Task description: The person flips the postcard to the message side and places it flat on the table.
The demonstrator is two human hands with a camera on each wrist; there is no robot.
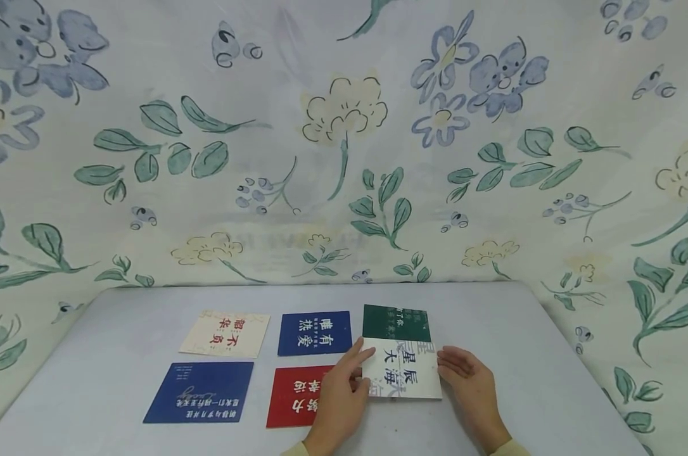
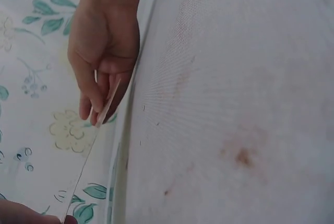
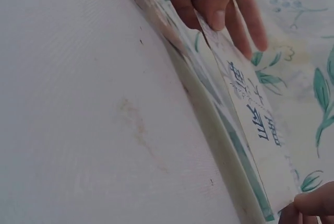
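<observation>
A white card (image 1: 403, 370) with dark Chinese characters is held between both hands over the near part of the table. My left hand (image 1: 339, 400) pinches its left edge, thumb on the front. At the opposite edge my right hand (image 1: 471, 386) grips the card with curled fingers. The right wrist view shows the card (image 3: 255, 114) tilted, with the left hand (image 3: 216, 4) and right hand (image 3: 313, 205) at its two ends. From the left wrist view it appears edge-on as a thin line. It overlaps the lower part of a dark green card (image 1: 395, 324).
Left of the hands lie a red card (image 1: 289, 399), partly covered by the left hand, and a blue card (image 1: 314, 332) behind it. Farther left are a cream card (image 1: 224, 334) and a larger blue card (image 1: 201, 392). Floral cloth (image 1: 344, 221) hangs behind the white table (image 1: 549, 380).
</observation>
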